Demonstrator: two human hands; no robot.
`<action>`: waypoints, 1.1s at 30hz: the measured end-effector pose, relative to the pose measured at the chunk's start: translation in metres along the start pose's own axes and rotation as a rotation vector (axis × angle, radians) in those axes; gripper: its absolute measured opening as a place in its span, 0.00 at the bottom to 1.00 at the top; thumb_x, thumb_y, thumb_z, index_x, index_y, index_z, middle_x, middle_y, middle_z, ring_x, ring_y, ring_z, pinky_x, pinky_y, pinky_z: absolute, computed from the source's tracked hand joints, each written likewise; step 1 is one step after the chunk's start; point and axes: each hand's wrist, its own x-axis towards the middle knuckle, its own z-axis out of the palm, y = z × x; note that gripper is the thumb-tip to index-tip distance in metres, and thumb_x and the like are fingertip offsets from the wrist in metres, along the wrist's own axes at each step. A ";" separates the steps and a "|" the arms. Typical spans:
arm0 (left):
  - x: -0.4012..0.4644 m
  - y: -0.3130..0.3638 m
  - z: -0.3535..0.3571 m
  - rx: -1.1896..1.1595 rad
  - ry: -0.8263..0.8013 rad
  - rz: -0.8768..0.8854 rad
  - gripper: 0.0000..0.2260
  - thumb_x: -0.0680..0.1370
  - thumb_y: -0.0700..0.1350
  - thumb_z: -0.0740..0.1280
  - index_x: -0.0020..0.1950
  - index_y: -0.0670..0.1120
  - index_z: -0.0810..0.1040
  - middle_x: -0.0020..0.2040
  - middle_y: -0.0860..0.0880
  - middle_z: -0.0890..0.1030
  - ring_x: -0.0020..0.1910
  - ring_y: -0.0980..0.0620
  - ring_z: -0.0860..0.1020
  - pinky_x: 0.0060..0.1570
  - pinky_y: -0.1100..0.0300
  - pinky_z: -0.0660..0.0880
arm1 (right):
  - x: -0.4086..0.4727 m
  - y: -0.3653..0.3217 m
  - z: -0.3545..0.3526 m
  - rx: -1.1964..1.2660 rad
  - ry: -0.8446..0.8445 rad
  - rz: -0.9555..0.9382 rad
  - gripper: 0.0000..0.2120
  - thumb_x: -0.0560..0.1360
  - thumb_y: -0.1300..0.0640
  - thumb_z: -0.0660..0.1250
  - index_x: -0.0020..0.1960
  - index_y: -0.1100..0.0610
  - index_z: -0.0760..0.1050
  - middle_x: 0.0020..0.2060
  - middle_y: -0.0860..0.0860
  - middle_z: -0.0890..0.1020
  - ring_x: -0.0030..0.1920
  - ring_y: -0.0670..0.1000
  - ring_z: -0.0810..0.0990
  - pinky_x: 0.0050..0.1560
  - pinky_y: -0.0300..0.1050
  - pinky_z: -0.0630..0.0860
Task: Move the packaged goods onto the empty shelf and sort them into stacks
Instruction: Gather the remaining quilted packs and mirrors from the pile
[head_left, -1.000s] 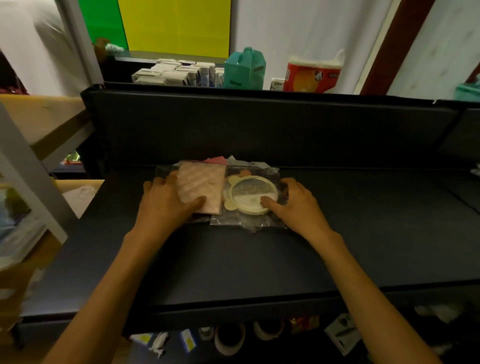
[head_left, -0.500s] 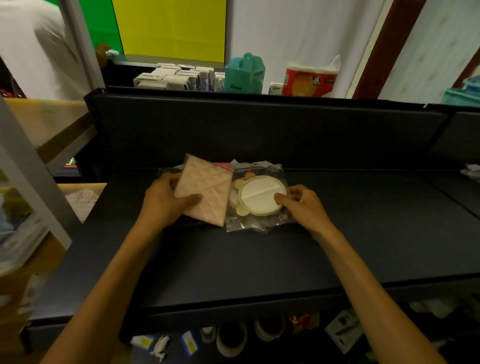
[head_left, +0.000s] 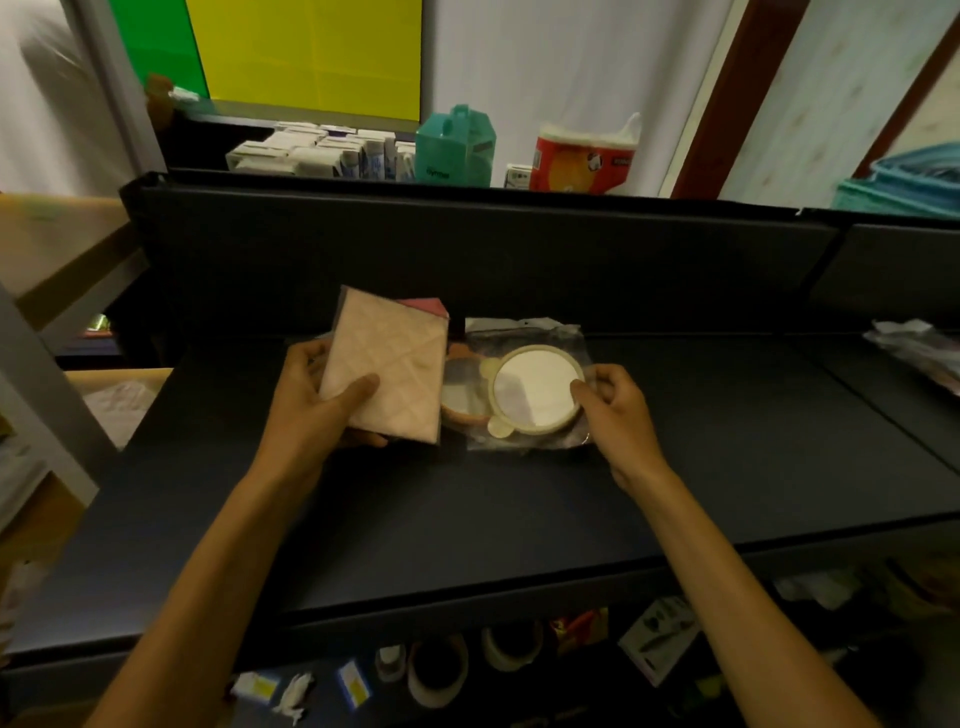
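My left hand (head_left: 317, 410) grips a flat pink quilted packet (head_left: 387, 369) and holds it tilted above the dark shelf (head_left: 519, 509); a red packet (head_left: 425, 306) peeks out behind its top edge. My right hand (head_left: 615, 415) pinches the right side of a clear bag holding a cream round bear-eared item (head_left: 532, 389). A second round item with an orange rim (head_left: 462, 400) lies partly under the bag and the pink packet.
The shelf's tall back wall (head_left: 467, 260) rises behind the goods. More clear packets (head_left: 919, 353) lie at the far right. White boxes (head_left: 322, 153), a teal carton (head_left: 454, 145) and a red roll pack (head_left: 584, 158) stand beyond. Small goods fill the lower shelf (head_left: 441, 670).
My left hand has lifted the pink packet off the pile and tilted it upward. My right hand has shifted its hold on the clear bag with the round item, which slid slightly right.
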 end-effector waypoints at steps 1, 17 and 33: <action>-0.003 0.000 0.004 -0.021 -0.017 -0.001 0.27 0.73 0.42 0.71 0.68 0.53 0.64 0.61 0.51 0.71 0.50 0.50 0.78 0.29 0.59 0.79 | -0.002 0.000 -0.005 0.026 0.008 -0.002 0.09 0.78 0.57 0.64 0.57 0.52 0.71 0.50 0.47 0.79 0.48 0.43 0.78 0.47 0.44 0.80; -0.067 0.002 0.140 -0.121 -0.296 0.056 0.23 0.74 0.41 0.70 0.64 0.55 0.65 0.59 0.51 0.76 0.48 0.51 0.83 0.34 0.52 0.80 | -0.030 0.036 -0.167 0.074 0.180 -0.029 0.11 0.78 0.57 0.64 0.60 0.54 0.70 0.55 0.48 0.79 0.54 0.46 0.79 0.52 0.50 0.80; -0.192 0.017 0.411 -0.116 -0.400 0.138 0.23 0.75 0.38 0.69 0.65 0.50 0.64 0.55 0.55 0.74 0.47 0.54 0.81 0.30 0.55 0.80 | -0.045 0.108 -0.466 0.203 0.419 0.060 0.05 0.78 0.56 0.65 0.51 0.48 0.72 0.52 0.45 0.80 0.55 0.54 0.80 0.54 0.66 0.77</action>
